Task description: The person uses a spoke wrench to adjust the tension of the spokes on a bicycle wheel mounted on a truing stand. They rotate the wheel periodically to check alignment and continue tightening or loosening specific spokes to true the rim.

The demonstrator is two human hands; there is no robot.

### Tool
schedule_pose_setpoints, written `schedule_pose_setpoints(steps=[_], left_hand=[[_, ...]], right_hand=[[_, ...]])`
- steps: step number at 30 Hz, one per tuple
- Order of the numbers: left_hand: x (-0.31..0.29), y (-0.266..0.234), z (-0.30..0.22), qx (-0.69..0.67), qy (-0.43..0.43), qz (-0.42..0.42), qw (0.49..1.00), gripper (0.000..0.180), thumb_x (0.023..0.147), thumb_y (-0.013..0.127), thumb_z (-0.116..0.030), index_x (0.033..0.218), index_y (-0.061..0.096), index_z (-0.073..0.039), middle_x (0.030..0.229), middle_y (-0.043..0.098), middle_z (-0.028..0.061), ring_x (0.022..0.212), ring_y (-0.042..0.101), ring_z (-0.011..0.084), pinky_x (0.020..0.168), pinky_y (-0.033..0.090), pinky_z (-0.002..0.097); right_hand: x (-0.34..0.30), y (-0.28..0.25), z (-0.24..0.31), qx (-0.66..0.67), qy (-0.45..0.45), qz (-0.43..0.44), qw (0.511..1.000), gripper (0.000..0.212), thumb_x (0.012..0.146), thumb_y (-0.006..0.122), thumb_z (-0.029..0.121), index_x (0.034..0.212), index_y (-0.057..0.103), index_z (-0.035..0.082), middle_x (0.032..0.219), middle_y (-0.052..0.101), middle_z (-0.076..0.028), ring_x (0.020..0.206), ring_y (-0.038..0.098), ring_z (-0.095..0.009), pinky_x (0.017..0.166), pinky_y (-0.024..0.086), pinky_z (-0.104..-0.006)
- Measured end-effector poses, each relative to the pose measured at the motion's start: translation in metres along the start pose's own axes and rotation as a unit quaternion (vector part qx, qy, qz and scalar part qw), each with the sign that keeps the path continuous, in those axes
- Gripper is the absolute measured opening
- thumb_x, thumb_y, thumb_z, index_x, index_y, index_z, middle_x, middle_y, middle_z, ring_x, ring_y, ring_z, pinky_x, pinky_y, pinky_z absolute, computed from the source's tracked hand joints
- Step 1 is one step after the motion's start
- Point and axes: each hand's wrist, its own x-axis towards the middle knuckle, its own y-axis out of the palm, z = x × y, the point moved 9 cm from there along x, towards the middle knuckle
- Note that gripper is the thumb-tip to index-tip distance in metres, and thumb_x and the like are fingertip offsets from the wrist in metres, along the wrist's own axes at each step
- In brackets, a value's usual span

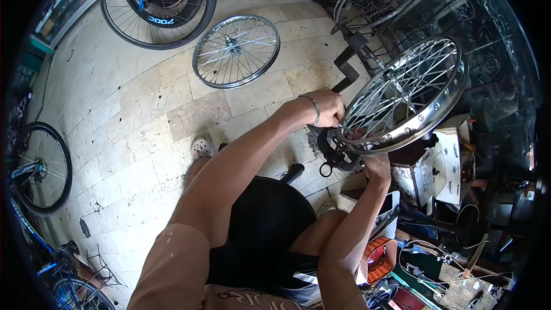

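A spoked bicycle wheel with a shiny metal rim [422,128] and no tyre stands tilted on a dark metal stand [346,62] at my right. My left hand [328,108], with a bracelet at the wrist, is closed in a pinch at the rim's near left edge, by the spoke ends. What it pinches is too small to make out. Underneath the rim's near side is my right hand [376,165], touching or close to it; the rim and spokes hide most of its fingers. Dark stand parts [338,152] with a ring sit just below the hands.
A second bare wheel [236,51] lies on the tiled floor ahead. Bicycles with blue frames stand at the far left [158,6] and left edge [43,169]. An orange basket [379,259] and cluttered tools lie at the lower right. A black round seat [270,209] is below me.
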Motion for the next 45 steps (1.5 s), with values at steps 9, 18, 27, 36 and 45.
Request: schedule_pose_setpoints(steps=[9,18,27,36,45], left_hand=[[0.036,0.023,0.033,-0.026,0.016,-0.047,0.998,0.019,0.075,0.063,-0.004,0.091,0.072,-0.008,0.080,0.068,0.0141,0.074,0.064,0.0269,0.069,0.048,0.0363],[0.024,0.004,-0.034,0.138,0.003,0.023,0.990,0.010,0.072,0.064,-0.003,0.081,0.070,-0.003,0.075,0.068,0.0133,0.066,0.066,0.0231,0.062,0.053,0.0360],[0.004,-0.007,-0.028,0.150,-0.044,-0.052,0.986,0.007,0.070,0.066,-0.007,0.076,0.069,-0.007,0.070,0.066,0.0129,0.071,0.066,0.0298,0.063,0.053,0.0404],[0.028,0.018,0.027,-0.054,-0.005,0.041,0.998,0.015,0.074,0.070,-0.007,0.088,0.069,-0.009,0.074,0.066,0.0095,0.073,0.064,0.0227,0.068,0.047,0.0358],[0.052,0.038,0.024,-0.093,0.071,0.061,0.991,0.022,0.074,0.065,-0.002,0.094,0.070,-0.008,0.079,0.069,0.0113,0.071,0.066,0.0212,0.065,0.049,0.0342]], right_hand=[[-0.012,0.002,0.008,0.063,-0.019,0.002,0.998,0.024,0.078,0.073,0.007,0.101,0.067,0.000,0.094,0.066,-0.005,0.083,0.061,-0.014,0.076,0.048,-0.0291],[-0.016,-0.018,-0.004,0.028,-0.065,-0.065,0.995,0.022,0.081,0.068,0.006,0.101,0.066,-0.002,0.096,0.066,-0.005,0.084,0.060,-0.013,0.076,0.048,-0.0285],[-0.014,-0.005,-0.002,-0.087,-0.010,-0.115,0.990,0.020,0.091,0.061,0.019,0.098,0.067,0.002,0.085,0.064,-0.002,0.076,0.055,-0.009,0.066,0.045,-0.0261],[-0.007,-0.004,-0.020,0.037,-0.018,-0.027,0.999,0.044,0.084,0.070,0.023,0.116,0.056,-0.004,0.097,0.062,-0.004,0.089,0.058,-0.011,0.081,0.047,-0.0239],[-0.011,0.000,-0.003,0.044,0.020,0.022,0.999,0.035,0.085,0.070,0.017,0.111,0.059,-0.004,0.105,0.062,-0.009,0.091,0.060,-0.014,0.080,0.048,-0.0270]])
